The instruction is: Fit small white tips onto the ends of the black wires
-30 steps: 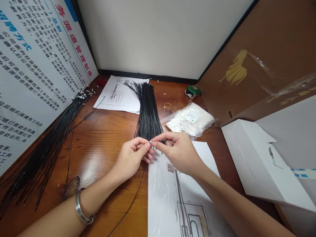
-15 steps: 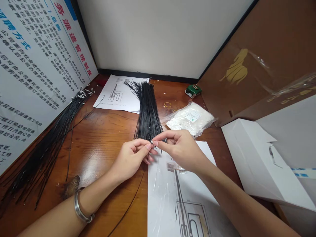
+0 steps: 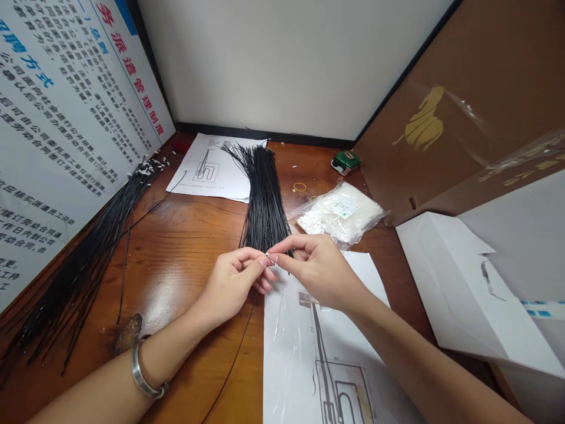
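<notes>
My left hand (image 3: 241,277) pinches a thin black wire (image 3: 236,356) near its end; the rest trails down over the table toward me. Thumb and forefinger of my right hand (image 3: 315,265) close on a tiny white connector (image 3: 267,254) at the wire's tip, right against my left fingertips. Exactly how the two join is too small to tell. Just beyond my fingers lies a thick bundle of black wires (image 3: 265,200). A clear bag of small white connectors (image 3: 344,211) rests behind my right hand.
On the left, more black wires (image 3: 88,259) with white ends lean by a printed board (image 3: 66,118). Diagram sheets lie at the back (image 3: 212,171) and under my right arm (image 3: 291,365). A green tape measure (image 3: 345,162), yellow rubber band (image 3: 299,187) and white box (image 3: 477,294) stand around.
Both hands have stayed together, with my right fingers shifting slightly left toward the left fingertips. The trailing wire has swung a little to the right.
</notes>
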Available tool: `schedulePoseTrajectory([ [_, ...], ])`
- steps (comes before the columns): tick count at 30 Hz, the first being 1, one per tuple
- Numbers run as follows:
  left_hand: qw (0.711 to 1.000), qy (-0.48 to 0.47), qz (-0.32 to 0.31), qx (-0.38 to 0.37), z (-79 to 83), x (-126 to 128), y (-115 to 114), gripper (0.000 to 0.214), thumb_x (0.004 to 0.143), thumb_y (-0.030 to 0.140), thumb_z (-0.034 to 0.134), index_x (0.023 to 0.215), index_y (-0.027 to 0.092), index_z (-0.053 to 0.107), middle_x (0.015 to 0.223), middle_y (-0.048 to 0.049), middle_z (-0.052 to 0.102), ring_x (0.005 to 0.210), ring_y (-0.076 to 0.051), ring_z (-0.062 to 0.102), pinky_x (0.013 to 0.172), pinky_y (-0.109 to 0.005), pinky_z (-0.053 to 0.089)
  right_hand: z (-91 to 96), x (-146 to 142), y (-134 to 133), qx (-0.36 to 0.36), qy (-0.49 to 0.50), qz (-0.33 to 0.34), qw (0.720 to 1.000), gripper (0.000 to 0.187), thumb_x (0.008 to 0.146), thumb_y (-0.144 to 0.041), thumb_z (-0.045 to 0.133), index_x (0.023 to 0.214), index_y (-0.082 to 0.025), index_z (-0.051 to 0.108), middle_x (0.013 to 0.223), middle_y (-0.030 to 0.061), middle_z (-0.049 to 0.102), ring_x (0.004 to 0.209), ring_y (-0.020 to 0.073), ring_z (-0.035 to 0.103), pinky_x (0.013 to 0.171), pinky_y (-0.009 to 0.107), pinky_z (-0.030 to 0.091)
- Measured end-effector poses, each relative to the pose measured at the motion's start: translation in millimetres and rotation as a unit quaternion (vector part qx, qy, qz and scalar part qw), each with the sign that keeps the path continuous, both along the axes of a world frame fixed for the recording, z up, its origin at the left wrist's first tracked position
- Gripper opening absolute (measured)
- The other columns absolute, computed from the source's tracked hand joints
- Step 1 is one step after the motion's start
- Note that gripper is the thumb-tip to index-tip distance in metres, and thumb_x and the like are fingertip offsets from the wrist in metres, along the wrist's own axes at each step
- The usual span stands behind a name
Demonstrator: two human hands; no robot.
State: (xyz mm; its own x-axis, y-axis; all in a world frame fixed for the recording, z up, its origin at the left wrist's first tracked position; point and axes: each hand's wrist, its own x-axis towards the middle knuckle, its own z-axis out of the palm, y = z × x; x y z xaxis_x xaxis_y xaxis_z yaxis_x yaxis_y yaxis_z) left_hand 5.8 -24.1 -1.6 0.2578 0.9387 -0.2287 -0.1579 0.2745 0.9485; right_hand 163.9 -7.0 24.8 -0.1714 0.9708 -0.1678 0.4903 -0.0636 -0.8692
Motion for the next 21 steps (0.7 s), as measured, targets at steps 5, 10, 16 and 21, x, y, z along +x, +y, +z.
schedulePoseTrajectory([
  [5, 1.000, 0.010, -0.004, 0.011, -0.7, 0, -1, 0.019, 0.081, 0.029, 0.060, 0.073, 0.012, 0.063, 0.064, -0.0025, 0.065, 0.054, -0.010, 0.059, 0.052, -0.021, 0.049, 1.4, 0, 0, -0.003, -0.005, -0.004, 1.000, 0.011, 0.073, -0.022, 0.062, 0.071, -0.015, 0.071, 0.039, -0.0083, 0.030, 0.039, 0.0067, 0.023, 0.038, 0.023, 0.015],
  [10, 1.000, 0.016, -0.009, 0.019, -2.1, 0, 0, 0.020, 0.082, 0.031, 0.059, 0.075, 0.012, 0.062, 0.064, -0.0021, 0.064, 0.055, -0.010, 0.059, 0.053, -0.021, 0.050, 4.1, 0, -1, 0.005, -0.009, -0.002, 1.000, 0.011, 0.072, -0.022, 0.062, 0.070, -0.016, 0.071, 0.039, -0.0086, 0.029, 0.039, 0.0069, 0.022, 0.039, 0.024, 0.015],
  [16, 0.999, 0.019, -0.019, 0.019, -0.9, -1, -1, 0.020, 0.084, 0.031, 0.058, 0.080, 0.012, 0.061, 0.068, -0.0024, 0.066, 0.056, -0.010, 0.060, 0.055, -0.022, 0.049, 1.6, 2, 2, 0.007, 0.015, -0.007, 1.000, 0.013, 0.073, -0.028, 0.063, 0.071, -0.017, 0.070, 0.040, -0.0079, 0.030, 0.040, 0.0077, 0.022, 0.040, 0.025, 0.015],
  [21, 0.993, 0.034, -0.110, 0.015, -1.0, 0, -4, 0.020, 0.084, 0.030, 0.059, 0.094, 0.013, 0.062, 0.073, -0.0042, 0.069, 0.059, -0.010, 0.061, 0.061, -0.024, 0.050, 17.3, 14, 8, 0.071, 0.020, -0.054, 0.996, 0.013, 0.075, -0.032, 0.065, 0.076, -0.020, 0.070, 0.044, -0.0061, 0.033, 0.042, 0.0104, 0.028, 0.041, 0.027, 0.023],
])
